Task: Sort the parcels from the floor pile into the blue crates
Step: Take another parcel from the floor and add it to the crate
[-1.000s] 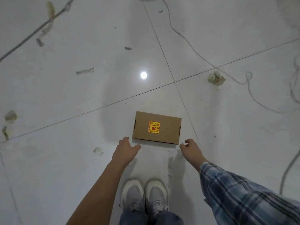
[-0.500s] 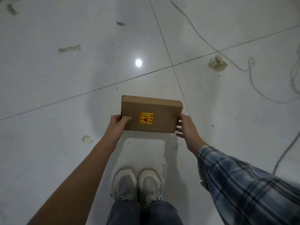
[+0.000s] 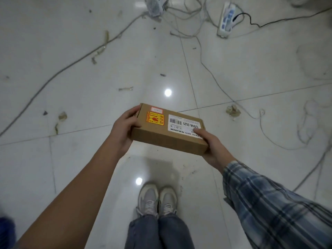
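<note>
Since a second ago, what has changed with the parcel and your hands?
The cardboard parcel has come up off the floor tiles and been turned, so its white shipping label now faces up. The left hand and right hand, open beside it before, now grip its two ends. The feet stay planted.

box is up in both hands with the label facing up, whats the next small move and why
Probably turn toward the crates, carrying the cardboard box level. The left hand grips its left end and the right hand its right end, thumb on the white label, so it is already clear of the floor. No crate shows clearly here; a blurred blue shape at lower left may be one, though I can't tell.
</note>
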### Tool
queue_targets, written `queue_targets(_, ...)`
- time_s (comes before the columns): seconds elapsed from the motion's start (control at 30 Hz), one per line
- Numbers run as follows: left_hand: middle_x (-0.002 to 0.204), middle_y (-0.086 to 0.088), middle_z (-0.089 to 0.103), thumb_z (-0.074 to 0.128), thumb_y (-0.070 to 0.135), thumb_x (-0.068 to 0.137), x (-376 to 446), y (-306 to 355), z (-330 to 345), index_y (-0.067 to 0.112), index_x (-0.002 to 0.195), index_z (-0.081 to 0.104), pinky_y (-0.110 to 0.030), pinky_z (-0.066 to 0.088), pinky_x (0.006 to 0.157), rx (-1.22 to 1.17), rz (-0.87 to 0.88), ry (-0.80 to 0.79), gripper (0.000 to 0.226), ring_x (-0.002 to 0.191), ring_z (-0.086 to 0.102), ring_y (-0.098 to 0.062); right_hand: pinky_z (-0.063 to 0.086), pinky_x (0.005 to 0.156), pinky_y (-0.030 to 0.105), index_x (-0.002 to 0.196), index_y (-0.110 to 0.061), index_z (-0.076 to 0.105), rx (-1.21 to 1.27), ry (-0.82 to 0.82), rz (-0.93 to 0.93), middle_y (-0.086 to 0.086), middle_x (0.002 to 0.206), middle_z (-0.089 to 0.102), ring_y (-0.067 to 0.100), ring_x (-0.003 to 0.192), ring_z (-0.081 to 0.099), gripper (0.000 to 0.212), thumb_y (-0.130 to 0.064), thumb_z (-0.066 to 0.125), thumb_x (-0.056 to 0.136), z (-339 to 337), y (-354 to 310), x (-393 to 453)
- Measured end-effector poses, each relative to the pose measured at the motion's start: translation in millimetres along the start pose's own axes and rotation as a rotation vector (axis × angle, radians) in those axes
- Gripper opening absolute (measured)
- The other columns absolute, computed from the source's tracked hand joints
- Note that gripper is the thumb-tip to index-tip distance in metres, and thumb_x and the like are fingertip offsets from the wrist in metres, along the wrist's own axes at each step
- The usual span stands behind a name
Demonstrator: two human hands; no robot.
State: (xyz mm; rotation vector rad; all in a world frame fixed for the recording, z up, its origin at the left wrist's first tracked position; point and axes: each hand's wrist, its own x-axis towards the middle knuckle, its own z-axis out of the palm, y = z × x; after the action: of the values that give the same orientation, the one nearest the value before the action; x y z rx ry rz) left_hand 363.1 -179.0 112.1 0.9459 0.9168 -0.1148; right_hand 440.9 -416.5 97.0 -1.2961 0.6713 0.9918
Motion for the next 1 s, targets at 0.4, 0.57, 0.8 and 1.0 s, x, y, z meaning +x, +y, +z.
queue_targets(0.4, 0.096, -0.001, 0.074, 0.072, 0.02, 0.079, -113.0, 31.1, -65.4, 0.018, 0.109, 0.061, -0.027, 0.058, 0.062, -0.308, 0.058, 0.267, 0.031, 0.086, 0.072, -0.016, 0.058, 0.077, 0.035, 0.127, -0.01, 0.048, -0.017, -0.313, -0.107, 0.011, 0.116, 0.068, 0.025, 0.1, 0.069, 0.067, -0.01, 0.078, 0.067, 169.8, 51.3, -97.9)
queue_targets(0.57, 0.088, 0.006, 0.075, 0.075, 0.029, 0.076, -145.5, 21.7, -154.1, 0.029, 0.099, 0.061, -0.024, 0.056, 0.058, -0.222, 0.103, 0.403, 0.027, 0.077, 0.073, -0.01, 0.053, 0.091, 0.039, 0.132, -0.007, 0.046, -0.257, -0.316, -0.018, 0.015, 0.12, 0.064, 0.027, 0.107, 0.065, 0.072, -0.038, 0.069, 0.072, 208.8, 107.5, -110.5)
queue_targets(0.8, 0.096, -0.002, 0.076, 0.077, 0.034, 0.072, -220.4, -13.0, -301.4, 0.032, 0.114, 0.057, -0.038, 0.059, 0.077, 0.03, -0.027, 0.158, 0.047, 0.087, 0.073, -0.021, 0.055, 0.089, 0.04, 0.126, -0.013, 0.051, -0.691, -0.475, 0.066, 0.008, 0.113, 0.069, 0.027, 0.104, 0.066, 0.058, -0.029, 0.072, 0.075, 301.8, 174.8, -127.4)
queue_targets(1.0, 0.094, 0.005, 0.072, 0.083, 0.035, 0.064, -305.4, -51.7, -411.6, 0.032, 0.103, 0.057, -0.023, 0.056, 0.062, -0.203, 0.021, 0.486, 0.047, 0.079, 0.072, -0.01, 0.056, 0.086, 0.04, 0.116, -0.01, 0.058, -0.689, -0.484, 0.033, 0.008, 0.108, 0.071, 0.027, 0.1, 0.067, 0.039, -0.015, 0.069, 0.08, 408.5, 272.2, -173.3)
